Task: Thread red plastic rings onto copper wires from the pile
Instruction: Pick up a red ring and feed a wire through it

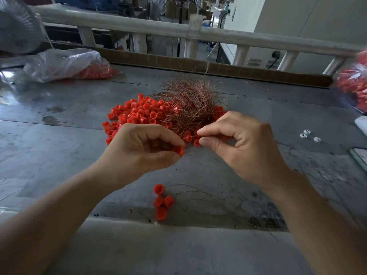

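A pile of red plastic rings lies in the middle of the grey table, with a tangle of thin copper wires on its right half. My left hand pinches one red ring between thumb and fingertips just in front of the pile. My right hand pinches a single copper wire between thumb and forefinger; the wire's free end points left toward the ring. Nearer to me, several red rings sit on wires lying flat on the table.
A clear plastic bag of red rings lies at the back left, another bag at the right edge. Small white parts lie to the right. A fan stands far left, and a railing runs behind the table.
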`<state>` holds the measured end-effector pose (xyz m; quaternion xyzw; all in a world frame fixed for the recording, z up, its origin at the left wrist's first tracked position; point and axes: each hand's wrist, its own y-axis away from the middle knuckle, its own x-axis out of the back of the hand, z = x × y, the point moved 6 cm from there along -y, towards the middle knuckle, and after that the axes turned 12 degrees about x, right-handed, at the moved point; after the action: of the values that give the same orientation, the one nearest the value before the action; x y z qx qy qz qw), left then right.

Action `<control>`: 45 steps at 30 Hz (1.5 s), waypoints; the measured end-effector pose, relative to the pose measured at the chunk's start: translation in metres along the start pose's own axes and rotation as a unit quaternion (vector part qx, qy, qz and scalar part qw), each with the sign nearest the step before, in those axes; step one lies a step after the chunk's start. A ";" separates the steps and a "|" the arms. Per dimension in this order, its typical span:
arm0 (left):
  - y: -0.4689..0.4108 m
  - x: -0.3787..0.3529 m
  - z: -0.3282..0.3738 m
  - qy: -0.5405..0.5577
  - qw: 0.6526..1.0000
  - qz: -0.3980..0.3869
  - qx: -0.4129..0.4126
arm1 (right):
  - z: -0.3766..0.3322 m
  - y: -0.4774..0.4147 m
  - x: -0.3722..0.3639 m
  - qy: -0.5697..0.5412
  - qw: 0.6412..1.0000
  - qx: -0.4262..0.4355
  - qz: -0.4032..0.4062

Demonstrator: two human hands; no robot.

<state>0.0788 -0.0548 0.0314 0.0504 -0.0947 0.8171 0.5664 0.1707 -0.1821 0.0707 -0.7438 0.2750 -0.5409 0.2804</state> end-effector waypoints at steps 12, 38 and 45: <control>-0.001 -0.005 0.001 0.078 0.996 0.032 -0.011 | 0.012 0.003 0.013 -0.044 0.993 -0.067 0.088; 0.000 -0.010 0.000 0.124 0.991 0.046 0.000 | -0.010 0.003 -0.012 -0.116 0.990 -0.077 0.029; 0.001 -0.010 0.003 0.131 0.990 0.059 -0.013 | -0.009 0.003 -0.012 -0.110 0.990 -0.088 0.029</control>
<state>0.0816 -0.0645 0.0321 -0.0703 -0.0327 0.8472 0.5256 0.1590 -0.1771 0.0631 -0.8121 0.3108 -0.4213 0.2578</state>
